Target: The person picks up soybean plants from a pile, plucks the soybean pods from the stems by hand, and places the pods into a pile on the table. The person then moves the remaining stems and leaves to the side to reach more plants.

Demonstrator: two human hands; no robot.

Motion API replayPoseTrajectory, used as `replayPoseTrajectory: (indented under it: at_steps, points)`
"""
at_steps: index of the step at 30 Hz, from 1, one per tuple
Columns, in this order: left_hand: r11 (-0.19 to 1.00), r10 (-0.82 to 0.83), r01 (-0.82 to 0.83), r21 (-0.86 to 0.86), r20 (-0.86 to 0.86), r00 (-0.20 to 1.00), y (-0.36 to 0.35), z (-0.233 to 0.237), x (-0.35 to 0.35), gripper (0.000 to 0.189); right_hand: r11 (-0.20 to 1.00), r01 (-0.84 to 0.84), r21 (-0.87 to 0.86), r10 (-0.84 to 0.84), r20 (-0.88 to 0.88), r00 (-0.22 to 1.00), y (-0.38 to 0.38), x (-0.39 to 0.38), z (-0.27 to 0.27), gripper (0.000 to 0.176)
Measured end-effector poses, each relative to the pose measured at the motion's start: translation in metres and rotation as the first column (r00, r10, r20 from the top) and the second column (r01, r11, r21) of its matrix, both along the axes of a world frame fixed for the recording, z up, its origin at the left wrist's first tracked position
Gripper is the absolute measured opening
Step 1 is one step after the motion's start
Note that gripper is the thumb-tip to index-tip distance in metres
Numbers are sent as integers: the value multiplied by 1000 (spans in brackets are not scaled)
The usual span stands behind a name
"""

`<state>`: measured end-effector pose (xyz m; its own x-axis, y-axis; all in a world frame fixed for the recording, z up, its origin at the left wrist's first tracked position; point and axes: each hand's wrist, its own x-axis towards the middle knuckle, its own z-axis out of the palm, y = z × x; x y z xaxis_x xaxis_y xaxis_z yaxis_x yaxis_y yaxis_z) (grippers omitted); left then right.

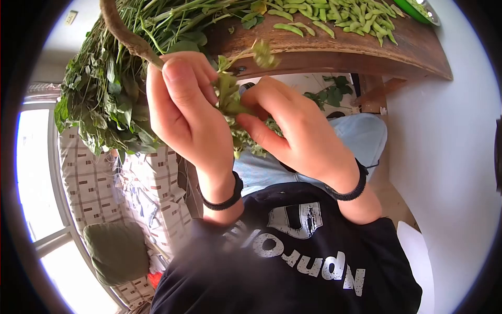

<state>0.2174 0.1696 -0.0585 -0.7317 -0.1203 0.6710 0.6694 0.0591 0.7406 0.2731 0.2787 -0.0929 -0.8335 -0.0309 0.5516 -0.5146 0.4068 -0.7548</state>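
My left hand (185, 107) is closed round a plant stalk, whose thick brown end (128, 39) sticks up past the thumb. Between my hands hang green pods and leaves (228, 94) of the plant. My right hand (298, 128) reaches in from the right, its thumb and fingers bent against these pods. The right fingertips are partly hidden by the greenery. More leaves show below, over my lap.
A wooden table (423, 55) across the top bears loose green pods (350, 18) and a green-rimmed bowl (418, 10). Leafy stalks (104, 78) pile up at the left. A patterned sofa (86, 172) with a green cushion (116, 253) stands lower left.
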Motion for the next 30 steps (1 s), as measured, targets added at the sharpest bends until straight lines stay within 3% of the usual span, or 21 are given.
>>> replayPoseTrajectory:
  at_steps: [2, 4, 6, 8, 10, 11, 12, 13, 14, 16, 17, 18, 19, 20, 22, 24, 28, 30]
  points:
    - [998, 33, -34, 58, 10, 999, 2, 3, 1, 33, 1000, -8, 6, 8, 16, 1000, 1, 3, -2, 20]
    - [991, 69, -72, 116, 25, 997, 2, 4, -1, 36, 990, -5, 141, 15, -74, 997, -2, 6, -7, 16]
    - [959, 242, -249, 137, 64, 968, -4, 5, -11, 40, 978, -1, 209, 19, -87, 996, -6, 18, -8, 14]
    - [828, 558, -560, 28, 53, 828, -29, 11, -27, 41, 947, 121, 297, -99, -89, 991, -1, 32, -10, 15]
    - [860, 443, -469, 201, 161, 882, -61, 26, -41, 38, 933, 151, 327, -161, 4, 987, 18, 42, -15, 15]
    - [856, 449, -474, 204, 159, 879, -62, 28, -42, 38, 925, 201, 322, -210, -9, 978, 28, 43, -10, 14]
    - [891, 359, -377, 254, 114, 926, -58, 31, -41, 38, 915, 252, 314, -261, -16, 965, 36, 44, 2, 13]
    - [916, 265, -272, 294, 65, 962, -55, 33, -38, 38, 891, 363, 273, -348, -102, 932, 42, 38, 14, 14]
    - [917, 268, -275, 290, 65, 961, -52, 30, -34, 38, 856, 466, 224, -433, -183, 883, 51, 25, 25, 14]
    - [939, 137, -165, 303, 113, 984, -47, 21, -28, 40, 770, 619, 155, -449, -559, 698, 73, -24, 35, 14]
    - [947, 142, -166, 276, 106, 984, -48, 17, -28, 42, 696, 640, 325, -507, -409, 759, 71, -38, 45, 23]
    - [947, 141, -165, 276, 107, 984, -48, 17, -25, 42, 615, 615, 494, -575, -252, 778, 66, -48, 52, 31]
    - [948, 127, -154, 280, 112, 986, -46, 17, -21, 42, 706, 570, 420, -504, -267, 821, 63, -52, 46, 31]
    - [946, 112, -140, 292, 111, 988, -43, 17, -20, 41, 735, 592, 330, -422, -461, 780, 61, -59, 31, 17]
    - [929, 148, -174, 326, 104, 984, -33, 17, -16, 43, 898, 353, 261, -247, -364, 898, 27, -30, 32, 23]
    - [912, 164, -209, 353, 153, 975, -25, 22, -11, 43, 951, 165, 263, -79, -309, 948, 6, -5, 19, 28]
    - [926, 86, -135, 353, 151, 985, -21, 19, -5, 43, 905, 304, 298, -232, -253, 939, -2, 4, 3, 32]
    - [935, 76, -127, 330, 164, 984, -17, 19, 0, 43, 900, 313, 303, -229, -281, 932, -2, 4, 4, 31]
